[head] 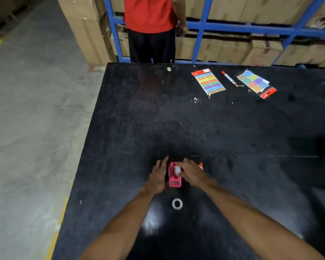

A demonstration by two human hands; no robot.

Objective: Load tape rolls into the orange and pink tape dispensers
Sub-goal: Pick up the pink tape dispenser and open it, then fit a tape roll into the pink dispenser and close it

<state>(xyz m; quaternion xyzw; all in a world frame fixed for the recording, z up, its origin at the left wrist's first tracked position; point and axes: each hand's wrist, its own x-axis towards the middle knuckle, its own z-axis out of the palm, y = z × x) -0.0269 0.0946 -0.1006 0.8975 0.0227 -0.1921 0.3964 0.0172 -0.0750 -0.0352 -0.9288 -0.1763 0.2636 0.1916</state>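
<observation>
On the black counter (233, 128) the pink tape dispenser (174, 178) stands near the front edge, and the left hand (157, 178) lies flat against its left side with fingers spread and released, while the right hand (190, 173) pinches a white tape roll (177, 170) between its fingers right at the top of the dispenser. Just behind that hand a sliver of the orange tape dispenser (200, 165) shows — mostly hidden — and a second, ring-shaped tape roll (177, 203) lies flat on the counter nearer the person. At the far side lie two packs of coloured labels (208, 81) with a red-capped marker (229, 78) between them.
</observation>
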